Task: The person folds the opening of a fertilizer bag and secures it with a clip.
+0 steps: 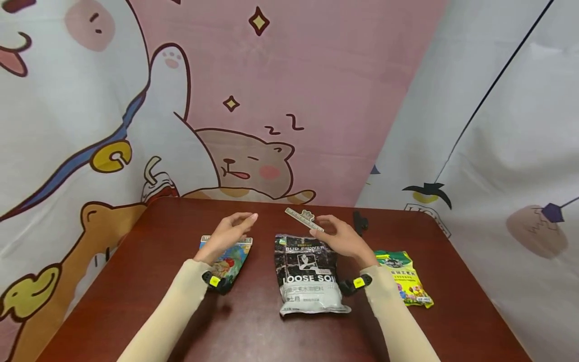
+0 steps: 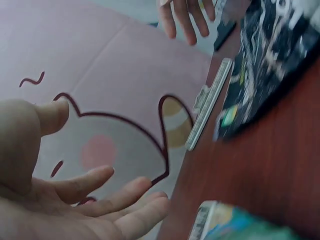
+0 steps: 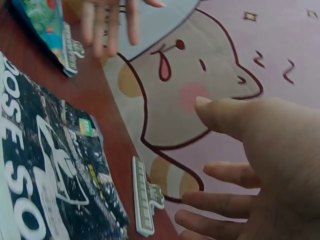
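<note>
My left hand (image 1: 228,236) is raised over a colorful pouch (image 1: 231,261) with a clip across its top; its fingers are spread and hold nothing. My right hand (image 1: 346,241) hovers beside the top of a black and silver soil bag (image 1: 307,276), fingers loosely bent and apart. Beyond that bag's top edge lies a pale clip with a ruler pattern (image 1: 298,217). In the right wrist view, a gap separates this clip (image 3: 143,200) from the right hand (image 3: 270,165). The left wrist view shows the left hand (image 2: 75,195) empty, palm visible.
A yellow and green bag (image 1: 404,281) lies on the right of the red-brown table (image 1: 253,327), partly behind the right forearm. A black clip (image 1: 360,222) is near the back, right of the right hand. A cartoon-printed cloth (image 1: 316,100) hangs behind the table.
</note>
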Demonstrator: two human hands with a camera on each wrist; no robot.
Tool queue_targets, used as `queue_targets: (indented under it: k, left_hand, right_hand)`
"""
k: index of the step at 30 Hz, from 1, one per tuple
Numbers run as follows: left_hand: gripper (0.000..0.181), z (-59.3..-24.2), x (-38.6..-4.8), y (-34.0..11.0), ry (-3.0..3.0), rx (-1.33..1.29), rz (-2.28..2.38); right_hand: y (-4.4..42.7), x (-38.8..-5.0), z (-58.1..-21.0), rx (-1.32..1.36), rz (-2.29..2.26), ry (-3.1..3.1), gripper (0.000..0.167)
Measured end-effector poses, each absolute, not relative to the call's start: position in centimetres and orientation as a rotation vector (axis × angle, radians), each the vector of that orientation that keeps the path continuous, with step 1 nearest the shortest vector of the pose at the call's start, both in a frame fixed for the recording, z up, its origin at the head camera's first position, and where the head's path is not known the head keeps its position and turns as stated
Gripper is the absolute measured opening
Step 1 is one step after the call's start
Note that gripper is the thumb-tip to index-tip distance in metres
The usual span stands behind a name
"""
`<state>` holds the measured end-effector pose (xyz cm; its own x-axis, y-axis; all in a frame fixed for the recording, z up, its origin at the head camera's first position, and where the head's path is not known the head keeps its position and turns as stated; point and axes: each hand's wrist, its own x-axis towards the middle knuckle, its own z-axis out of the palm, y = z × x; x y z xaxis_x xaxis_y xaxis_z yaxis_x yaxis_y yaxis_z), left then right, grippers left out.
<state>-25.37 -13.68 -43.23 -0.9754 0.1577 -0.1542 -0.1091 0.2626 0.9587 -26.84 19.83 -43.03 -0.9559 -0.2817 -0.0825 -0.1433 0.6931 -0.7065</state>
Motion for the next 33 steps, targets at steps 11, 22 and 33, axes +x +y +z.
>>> queue_targets:
  k: [11, 22, 33]
  left_hand:
    - [0.066, -45.7, -25.0, -9.9, 2.128, -0.101, 1.911]
    - [0.055, -47.7, -25.0, -8.1, 2.089, -0.215, 1.922]
    - [0.031, -48.8, -25.1, -7.1, 2.084, -0.22, 1.908]
  right_hand:
    - [23.0, -26.7, -45.0, 0.048, -1.394, 2.526, 0.088]
    - [23.8, -26.5, -47.4, 0.239, -1.481, 2.466, 0.078]
    - [23.3, -26.5, -48.5, 0.385, -1.589, 2.346, 0.062]
